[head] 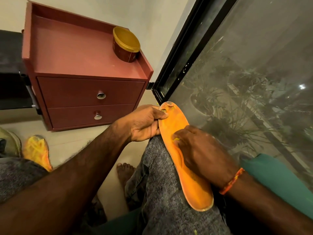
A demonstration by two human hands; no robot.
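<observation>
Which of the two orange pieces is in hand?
The insole on the knee, gripped by the left hand; the other piece lies on the floor, left.

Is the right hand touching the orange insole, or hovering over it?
Touching. The head view shows the right hand lying across the orange insole, fingertips pressed onto its surface, no gap.

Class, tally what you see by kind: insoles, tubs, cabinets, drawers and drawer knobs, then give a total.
Insoles: 2
Tubs: 1
Cabinets: 1
Drawers: 2
Knobs: 2
Total: 8
</observation>
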